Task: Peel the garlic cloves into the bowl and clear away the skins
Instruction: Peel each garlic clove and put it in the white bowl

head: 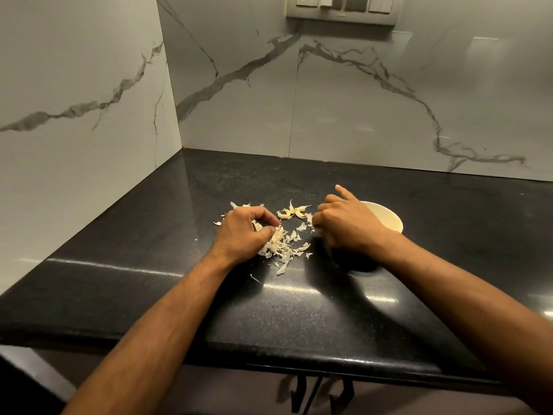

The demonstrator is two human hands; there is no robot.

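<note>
The left hand [244, 232] is hovering low over a heap of garlic skins [279, 245], its fingers curled and its thumb meeting the fingertips in a pinch right at the heap's upper left edge. Pale skin is showing just under those fingertips, so the hand appears to be pinching some of it, though the exact piece is too small to make out.

The right hand [344, 224] is sitting just to the right of the skins, knuckles up, most fingers curled inward while the index finger is pointing away toward the wall. A pale scrap is showing at the curled fingers' left edge; whether the hand is actually holding it cannot be told.

Between the two hands, slightly farther back, a few garlic cloves [291, 211] are lying on the surface, curved and cream coloured. Loose flakes of skin are scattering around them and trailing toward the near edge.

A cream bowl [387, 218] is standing directly behind the right hand, which is covering its left part; its contents are hidden.

Everything is resting on a glossy black stone countertop [209, 310], set into a corner of white marble-patterned wall [254, 100]. A switch panel [342, 9] is mounted high on the back wall.
</note>
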